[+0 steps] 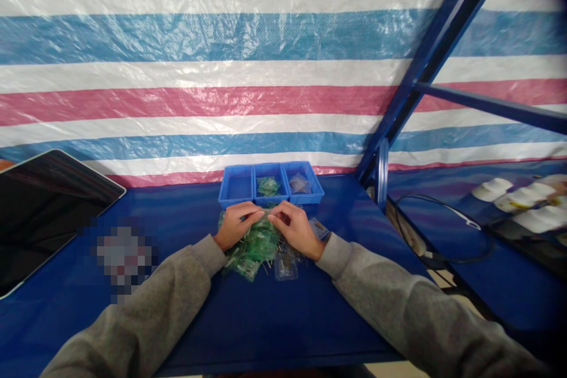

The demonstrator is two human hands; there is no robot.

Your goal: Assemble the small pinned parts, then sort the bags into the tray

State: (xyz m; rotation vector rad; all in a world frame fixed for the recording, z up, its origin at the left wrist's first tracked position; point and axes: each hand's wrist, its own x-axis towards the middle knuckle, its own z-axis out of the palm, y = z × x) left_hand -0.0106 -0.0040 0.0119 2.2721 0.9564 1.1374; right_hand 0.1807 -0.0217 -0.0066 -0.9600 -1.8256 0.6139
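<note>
Your left hand [237,223] and right hand [295,225] pinch one small bag [266,217] together; two trays [271,182] have bags, the pile [254,248] remains.

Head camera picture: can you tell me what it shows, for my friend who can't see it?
Two hands, left and right, meet over a pile of small green bags on a blue table. Behind them sit three little blue bins, and a dark tablet lies far left.

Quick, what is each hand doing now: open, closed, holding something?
Left hand: closed, pinching a small clear bag above the pile of bags.
Right hand: closed, pinching the same bag.
</note>
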